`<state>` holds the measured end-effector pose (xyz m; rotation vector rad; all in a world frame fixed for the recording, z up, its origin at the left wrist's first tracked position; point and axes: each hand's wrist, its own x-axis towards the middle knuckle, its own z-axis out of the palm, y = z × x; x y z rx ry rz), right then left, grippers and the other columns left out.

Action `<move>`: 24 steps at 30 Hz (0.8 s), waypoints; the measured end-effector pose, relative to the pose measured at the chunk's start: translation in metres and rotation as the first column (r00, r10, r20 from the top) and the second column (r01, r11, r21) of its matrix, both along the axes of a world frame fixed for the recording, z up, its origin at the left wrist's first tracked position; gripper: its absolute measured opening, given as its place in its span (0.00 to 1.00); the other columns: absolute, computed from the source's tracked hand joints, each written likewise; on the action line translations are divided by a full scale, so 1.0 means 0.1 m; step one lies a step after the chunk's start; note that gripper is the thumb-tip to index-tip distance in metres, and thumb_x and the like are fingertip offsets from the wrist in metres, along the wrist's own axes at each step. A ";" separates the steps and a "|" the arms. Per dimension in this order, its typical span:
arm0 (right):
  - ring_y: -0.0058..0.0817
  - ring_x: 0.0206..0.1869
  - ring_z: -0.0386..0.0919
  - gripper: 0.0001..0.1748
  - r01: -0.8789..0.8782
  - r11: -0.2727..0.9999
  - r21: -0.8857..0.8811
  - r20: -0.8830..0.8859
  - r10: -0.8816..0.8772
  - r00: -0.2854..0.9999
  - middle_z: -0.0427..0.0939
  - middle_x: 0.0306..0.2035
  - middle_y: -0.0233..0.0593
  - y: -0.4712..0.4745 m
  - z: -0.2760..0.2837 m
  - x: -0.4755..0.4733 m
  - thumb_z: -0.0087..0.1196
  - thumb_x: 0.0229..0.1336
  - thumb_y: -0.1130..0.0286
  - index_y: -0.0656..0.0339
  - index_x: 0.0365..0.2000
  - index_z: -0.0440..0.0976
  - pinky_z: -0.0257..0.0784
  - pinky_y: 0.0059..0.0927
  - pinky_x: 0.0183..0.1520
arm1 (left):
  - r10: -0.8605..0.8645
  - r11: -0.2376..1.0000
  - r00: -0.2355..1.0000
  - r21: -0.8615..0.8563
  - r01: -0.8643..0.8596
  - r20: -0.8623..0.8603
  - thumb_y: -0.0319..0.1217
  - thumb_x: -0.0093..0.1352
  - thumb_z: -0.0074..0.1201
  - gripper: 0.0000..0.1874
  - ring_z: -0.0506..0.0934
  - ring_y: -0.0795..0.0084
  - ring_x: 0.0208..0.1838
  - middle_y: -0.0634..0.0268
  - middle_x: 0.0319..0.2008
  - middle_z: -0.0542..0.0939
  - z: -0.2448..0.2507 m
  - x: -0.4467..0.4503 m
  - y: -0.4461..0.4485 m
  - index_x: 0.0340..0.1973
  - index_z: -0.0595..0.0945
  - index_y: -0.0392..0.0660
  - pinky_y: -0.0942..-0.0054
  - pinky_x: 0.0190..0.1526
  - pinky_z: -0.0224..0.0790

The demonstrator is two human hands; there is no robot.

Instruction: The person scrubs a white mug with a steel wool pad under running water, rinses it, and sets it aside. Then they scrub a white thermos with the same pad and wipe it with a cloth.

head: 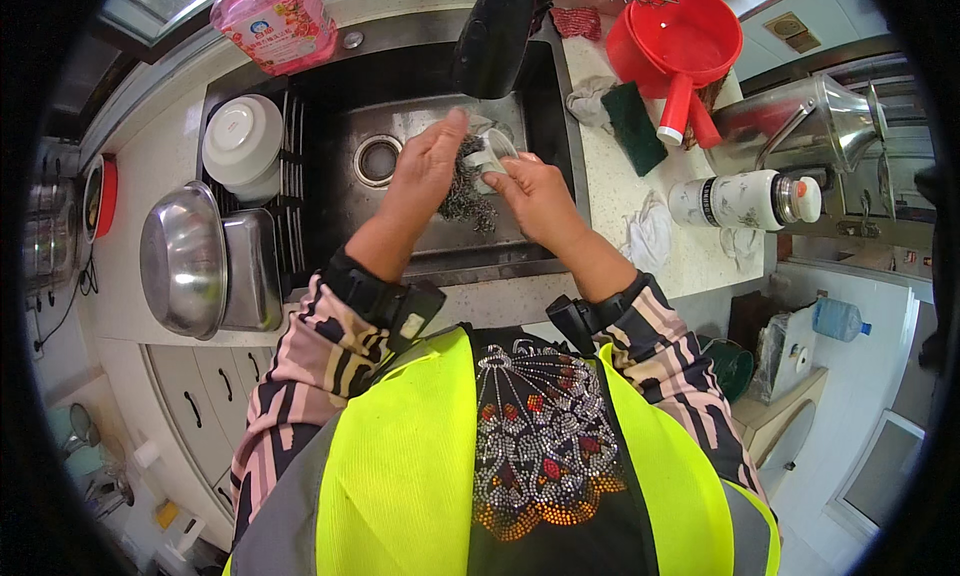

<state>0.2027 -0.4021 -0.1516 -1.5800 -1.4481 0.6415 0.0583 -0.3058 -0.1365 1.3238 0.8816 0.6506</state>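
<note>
Over the dark sink basin, my right hand grips a small white cup with thumb and fingers. The cup is tilted, and part of it is covered by my hands. My left hand holds a grey steel-wool scourer against the side of the cup. A loose end of the scourer hangs below my left hand. Behind the cup lies something pale that I cannot make out. To the left of my hands is the round sink drain.
A black faucet overhangs the sink's back. White bowls sit on a rack at left, beside a steel bowl. Pink detergent stands behind. At right are red dippers, a green scouring pad and a lying thermos.
</note>
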 end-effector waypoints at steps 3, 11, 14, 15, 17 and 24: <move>0.31 0.23 0.67 0.13 -0.023 0.966 -0.259 -0.258 -0.046 0.965 0.72 0.20 0.47 -0.01 -0.01 0.07 0.54 0.60 0.65 0.67 0.30 0.76 0.65 0.32 0.31 | -0.179 0.982 0.963 -0.029 0.189 0.201 0.38 0.74 0.46 0.18 0.74 0.81 0.45 0.67 0.43 0.80 0.02 -0.16 -0.04 0.51 0.78 0.37 0.81 0.50 0.64; 0.38 0.22 0.65 0.12 -0.053 0.975 -0.215 -0.114 0.029 0.993 0.72 0.22 0.51 -0.08 0.04 0.07 0.54 0.59 0.65 0.66 0.30 0.76 0.65 0.33 0.31 | -0.223 0.963 0.972 0.140 0.232 -0.081 0.26 0.65 0.58 0.15 0.73 0.84 0.35 0.70 0.34 0.80 0.19 -0.16 -0.08 0.47 0.81 0.35 0.82 0.38 0.67; 0.42 0.24 0.68 0.13 -0.030 0.999 0.032 0.148 0.025 0.989 0.73 0.24 0.52 -0.05 0.06 0.08 0.55 0.59 0.65 0.67 0.30 0.75 0.66 0.34 0.32 | -0.236 0.972 0.972 0.022 0.236 0.008 0.27 0.65 0.59 0.12 0.73 0.84 0.35 0.69 0.31 0.80 0.18 -0.14 -0.04 0.42 0.83 0.34 0.82 0.37 0.68; 0.43 0.26 0.69 0.13 -0.040 0.999 0.027 0.138 0.036 0.990 0.73 0.24 0.52 -0.05 0.07 0.09 0.55 0.59 0.65 0.67 0.30 0.75 0.67 0.35 0.33 | -0.203 0.976 0.979 -0.086 0.201 -0.021 0.26 0.65 0.59 0.13 0.74 0.83 0.34 0.69 0.32 0.80 0.16 -0.15 -0.04 0.44 0.82 0.34 0.81 0.38 0.68; 0.46 0.29 0.72 0.13 -0.064 0.998 0.020 0.106 0.061 0.992 0.73 0.25 0.53 -0.09 0.09 0.09 0.55 0.58 0.64 0.66 0.31 0.75 0.68 0.37 0.35 | -0.190 0.957 0.973 -0.197 0.213 0.127 0.26 0.64 0.60 0.14 0.76 0.81 0.34 0.70 0.32 0.81 0.14 -0.19 -0.05 0.46 0.82 0.35 0.80 0.39 0.70; 0.47 0.32 0.72 0.12 -0.110 0.985 -0.129 -0.054 0.104 0.993 0.73 0.26 0.53 -0.14 0.12 0.08 0.55 0.59 0.63 0.64 0.31 0.76 0.68 0.39 0.37 | -0.185 0.937 0.977 0.280 0.207 -0.102 0.27 0.62 0.62 0.15 0.76 0.81 0.36 0.65 0.33 0.81 0.10 -0.18 -0.17 0.43 0.80 0.33 0.78 0.38 0.70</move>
